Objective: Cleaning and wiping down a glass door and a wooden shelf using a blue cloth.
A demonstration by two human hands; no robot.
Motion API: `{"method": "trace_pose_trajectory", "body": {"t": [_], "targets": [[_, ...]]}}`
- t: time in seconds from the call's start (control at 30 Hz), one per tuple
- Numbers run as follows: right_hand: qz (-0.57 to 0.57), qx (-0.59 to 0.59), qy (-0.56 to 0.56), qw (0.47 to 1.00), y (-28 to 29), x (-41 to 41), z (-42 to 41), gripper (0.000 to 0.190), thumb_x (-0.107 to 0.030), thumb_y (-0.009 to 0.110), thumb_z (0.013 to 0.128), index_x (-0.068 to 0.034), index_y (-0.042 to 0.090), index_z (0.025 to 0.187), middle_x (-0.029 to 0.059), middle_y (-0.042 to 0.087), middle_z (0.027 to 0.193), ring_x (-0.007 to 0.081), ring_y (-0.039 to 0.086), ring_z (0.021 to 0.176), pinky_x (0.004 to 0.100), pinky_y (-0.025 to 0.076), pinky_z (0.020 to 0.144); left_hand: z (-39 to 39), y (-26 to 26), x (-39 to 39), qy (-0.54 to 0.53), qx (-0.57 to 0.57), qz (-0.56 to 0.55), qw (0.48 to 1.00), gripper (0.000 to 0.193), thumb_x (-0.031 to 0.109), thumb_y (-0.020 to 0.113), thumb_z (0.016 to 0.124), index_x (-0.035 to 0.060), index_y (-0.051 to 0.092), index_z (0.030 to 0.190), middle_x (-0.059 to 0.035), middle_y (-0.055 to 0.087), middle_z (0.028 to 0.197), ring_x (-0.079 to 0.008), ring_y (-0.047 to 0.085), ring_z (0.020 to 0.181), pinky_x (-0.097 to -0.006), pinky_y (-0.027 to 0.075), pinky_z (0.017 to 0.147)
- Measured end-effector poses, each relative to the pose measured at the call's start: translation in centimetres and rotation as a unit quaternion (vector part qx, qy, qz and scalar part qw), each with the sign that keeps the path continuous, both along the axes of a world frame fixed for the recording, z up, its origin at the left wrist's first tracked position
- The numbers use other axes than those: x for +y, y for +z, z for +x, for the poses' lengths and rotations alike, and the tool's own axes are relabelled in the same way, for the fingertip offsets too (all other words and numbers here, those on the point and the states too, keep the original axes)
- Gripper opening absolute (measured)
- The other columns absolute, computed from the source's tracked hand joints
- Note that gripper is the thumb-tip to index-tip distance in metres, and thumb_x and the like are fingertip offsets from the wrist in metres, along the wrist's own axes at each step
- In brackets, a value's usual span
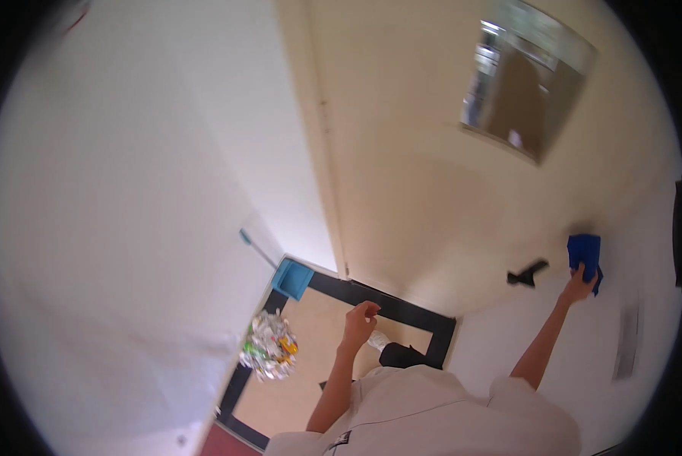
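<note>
My right hand (580,286) stretches out to the right and holds a folded blue cloth (585,251) at the cream door or wall beside it. Just left of the cloth is a black door handle (528,273). My left hand (362,322) hangs in front of my body above the floor, fingers loosely curled, with nothing seen in it. Higher up on the cream surface (409,142) is a rectangular mirror (529,80), blurred, with a dark shape reflected in it.
A blue long-handled dustpan (293,279) stands in the floor corner. Near it, a heap of mixed plastic litter (270,346) lies by the left wall (147,228). Black edging (375,296) borders the beige floor (312,319). A black object (680,233) is at the far right.
</note>
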State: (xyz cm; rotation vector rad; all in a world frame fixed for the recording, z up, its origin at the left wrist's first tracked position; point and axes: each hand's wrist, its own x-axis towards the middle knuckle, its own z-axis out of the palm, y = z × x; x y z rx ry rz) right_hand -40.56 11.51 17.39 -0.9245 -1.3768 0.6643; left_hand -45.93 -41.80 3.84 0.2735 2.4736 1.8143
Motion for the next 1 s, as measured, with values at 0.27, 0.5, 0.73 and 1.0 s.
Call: {"method": "trace_pose_trajectory", "body": {"t": [0.27,0.5,0.73,1.0], "targets": [[0.016,-0.004,0.424,0.905,1.1,-21.1,-18.4,0.040,-0.006,0.067,0.077,0.001,0.054,0.114,0.0100,0.062,0.089,0.0139,0.057,0.062,0.0248,0.048,0.056,4.1,-0.6,-8.9,0.231,-0.045,-0.063,0.970,0.027,-0.008,0.051,0.068,0.0003,0.062,0.092,-0.0105,0.067,0.087,-0.0205,0.066,0.080,-0.0284,0.052,0.071],[-0.049,0.010,0.699,0.714,-0.6,-37.8,-26.1,0.041,-0.001,0.067,0.076,-0.001,0.053,0.115,0.0098,0.061,0.095,0.0120,0.058,0.066,0.0226,0.048,0.054,11.6,1.1,-11.4,0.503,-0.080,-0.086,0.857,0.030,-0.011,0.050,0.068,0.0011,0.062,0.093,-0.0097,0.067,0.088,-0.0183,0.066,0.079,-0.0276,0.051,0.070],[-0.039,0.004,0.790,0.612,-0.6,-47.5,-30.0,0.036,-0.004,0.067,0.079,-0.002,0.053,0.113,0.0069,0.061,0.086,0.0102,0.053,0.060,0.0218,0.044,0.051,21.7,-0.9,-6.4,0.702,-0.113,-0.048,0.702,0.034,-0.014,0.043,0.068,0.0010,0.064,0.091,-0.0103,0.068,0.084,-0.0179,0.066,0.078,-0.0276,0.052,0.071],[-0.024,0.020,0.798,0.602,-0.2,-51.9,-32.1,0.035,-0.011,0.067,0.082,-0.001,0.055,0.113,0.0104,0.063,0.091,0.0126,0.056,0.057,0.0219,0.046,0.048,31.0,-1.7,-0.4,0.828,-0.182,-0.070,0.525,0.036,-0.015,0.041,0.067,0.0003,0.066,0.088,-0.0105,0.069,0.082,-0.0182,0.067,0.075,-0.0283,0.052,0.070]]}}
